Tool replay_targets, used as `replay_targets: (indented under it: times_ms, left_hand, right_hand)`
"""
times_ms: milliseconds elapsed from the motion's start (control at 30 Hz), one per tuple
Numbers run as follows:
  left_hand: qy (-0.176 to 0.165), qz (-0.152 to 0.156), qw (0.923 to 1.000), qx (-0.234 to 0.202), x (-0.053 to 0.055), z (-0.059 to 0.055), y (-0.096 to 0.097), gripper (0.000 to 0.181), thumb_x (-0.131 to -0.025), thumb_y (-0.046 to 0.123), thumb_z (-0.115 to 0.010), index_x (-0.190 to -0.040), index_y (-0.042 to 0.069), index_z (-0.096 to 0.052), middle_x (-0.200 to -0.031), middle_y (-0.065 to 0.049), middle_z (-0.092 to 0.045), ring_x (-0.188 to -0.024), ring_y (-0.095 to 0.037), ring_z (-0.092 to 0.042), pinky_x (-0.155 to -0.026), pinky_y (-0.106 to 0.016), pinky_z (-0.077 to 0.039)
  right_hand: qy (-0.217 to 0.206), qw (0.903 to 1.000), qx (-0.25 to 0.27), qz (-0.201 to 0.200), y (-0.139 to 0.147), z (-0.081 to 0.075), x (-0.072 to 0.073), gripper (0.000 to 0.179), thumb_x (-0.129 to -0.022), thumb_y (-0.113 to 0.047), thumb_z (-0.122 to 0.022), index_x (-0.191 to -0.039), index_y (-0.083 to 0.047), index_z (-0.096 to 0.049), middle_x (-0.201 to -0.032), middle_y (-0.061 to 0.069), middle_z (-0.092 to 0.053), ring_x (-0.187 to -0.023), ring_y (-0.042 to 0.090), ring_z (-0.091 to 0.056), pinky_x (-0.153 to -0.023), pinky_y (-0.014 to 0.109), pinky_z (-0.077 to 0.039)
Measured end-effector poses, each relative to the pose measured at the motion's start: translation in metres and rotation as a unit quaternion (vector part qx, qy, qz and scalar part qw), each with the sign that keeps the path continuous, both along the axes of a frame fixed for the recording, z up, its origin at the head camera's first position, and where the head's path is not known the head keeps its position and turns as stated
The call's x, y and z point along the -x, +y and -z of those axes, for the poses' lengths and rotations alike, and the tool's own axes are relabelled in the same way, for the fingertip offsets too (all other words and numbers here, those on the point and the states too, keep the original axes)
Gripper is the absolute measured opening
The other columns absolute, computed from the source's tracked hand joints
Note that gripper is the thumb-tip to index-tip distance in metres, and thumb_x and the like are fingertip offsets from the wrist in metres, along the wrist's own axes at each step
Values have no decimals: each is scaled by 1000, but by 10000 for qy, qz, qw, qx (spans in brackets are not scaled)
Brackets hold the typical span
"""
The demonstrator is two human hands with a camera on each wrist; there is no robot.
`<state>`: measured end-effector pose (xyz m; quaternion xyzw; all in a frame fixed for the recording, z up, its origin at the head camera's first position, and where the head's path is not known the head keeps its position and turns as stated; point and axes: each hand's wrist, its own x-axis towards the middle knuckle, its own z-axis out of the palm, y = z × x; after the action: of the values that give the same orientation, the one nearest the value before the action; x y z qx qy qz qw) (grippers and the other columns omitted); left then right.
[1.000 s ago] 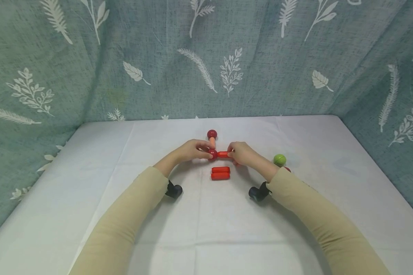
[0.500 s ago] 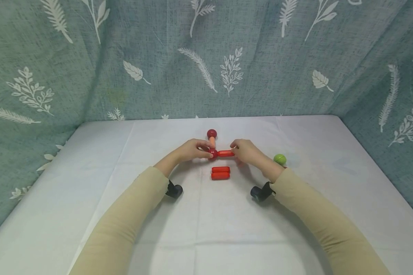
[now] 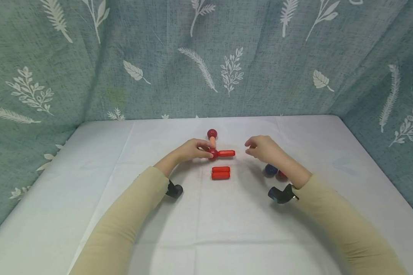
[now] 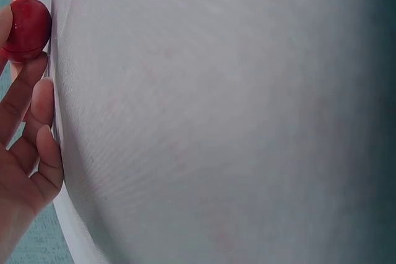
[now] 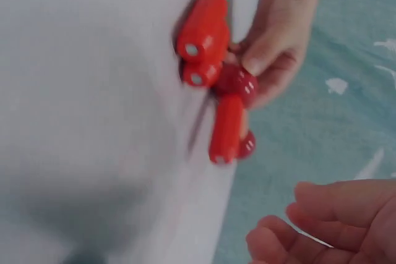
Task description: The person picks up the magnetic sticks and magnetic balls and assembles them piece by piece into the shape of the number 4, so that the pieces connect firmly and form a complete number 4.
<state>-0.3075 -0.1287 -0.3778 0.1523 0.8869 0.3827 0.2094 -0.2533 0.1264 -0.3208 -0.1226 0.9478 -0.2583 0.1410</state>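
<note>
My left hand [image 3: 192, 149] pinches a glossy red ball [image 3: 213, 153] between thumb and fingers; in the left wrist view that ball [image 4: 31, 26] sits at the fingertips. A red rod [image 3: 227, 153] sticks out of the ball to the right, and a pale orange rod [image 3: 212, 142] runs from it to a second red ball [image 3: 212, 133] at the back. My right hand [image 3: 264, 148] is off to the right of the red rod's free end, fingers loosely bent with nothing between them. In the right wrist view, the rod end [image 5: 226, 131] points towards the right hand [image 5: 334, 221].
Two loose red rods [image 3: 221, 172] lie side by side in front of the joined pieces. Beneath the right forearm are a blue ball [image 3: 270, 170] and a dark red ball [image 3: 281, 176] on the white cloth [image 3: 227, 221]. A leaf-patterned curtain [image 3: 199, 76] hangs behind the table.
My right hand has let go of the red rod and moved right. The blue ball has come into view, while the green ball is now hidden by the arm. My left hand stays put.
</note>
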Motion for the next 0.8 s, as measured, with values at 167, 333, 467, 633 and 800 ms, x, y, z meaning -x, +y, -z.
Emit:
replay_targets:
  times_ms: [167,333,467,633,800]
  left_hand:
    - [-44,-29,10000,36,0,-1,0,37,-84,25,-67,-120,18,-60,-114,-3,-60,-103,-20,-50,-88,-34,-45]
    - [-16,19,10000,88,-1,-2,-2,37,-84,25,-66,-120,19,-60,-115,-3,-59,-104,-20,-49,-87,-34,-45]
    - [-12,57,9999,85,-1,-2,-2,38,-84,25,-66,-121,19,-60,-116,-3,-58,-104,-21,-49,-87,-34,-45]
    - [-47,32,10000,71,0,-1,-1,39,-84,26,-66,-121,19,-60,-116,-3,-58,-104,-20,-49,-88,-34,-45]
    - [-77,16,10000,50,1,-1,0,38,-84,25,-67,-121,20,-60,-116,-3,-59,-104,-20,-49,-88,-34,-44]
  right_hand:
    - [202,9978,-535,-340,27,-6,-10,33,-88,-12,-58,-118,3,-58,-107,18,-61,-97,29,-56,-83,42,-47]
    - [81,9945,-916,-506,45,-3,-18,35,-86,-12,-61,-118,3,-57,-109,20,-61,-101,32,-56,-85,43,-47]
    - [9,9935,-998,-549,52,3,-24,37,-85,-13,-63,-119,2,-57,-112,20,-61,-105,33,-55,-87,44,-46]
    - [198,9903,-1217,-635,54,11,-28,37,-83,-12,-66,-117,3,-59,-110,19,-62,-105,33,-55,-90,45,-44]
    - [467,9861,-1430,-699,53,19,-30,35,-82,-10,-66,-114,3,-60,-111,21,-61,-107,37,-54,-90,46,-43]
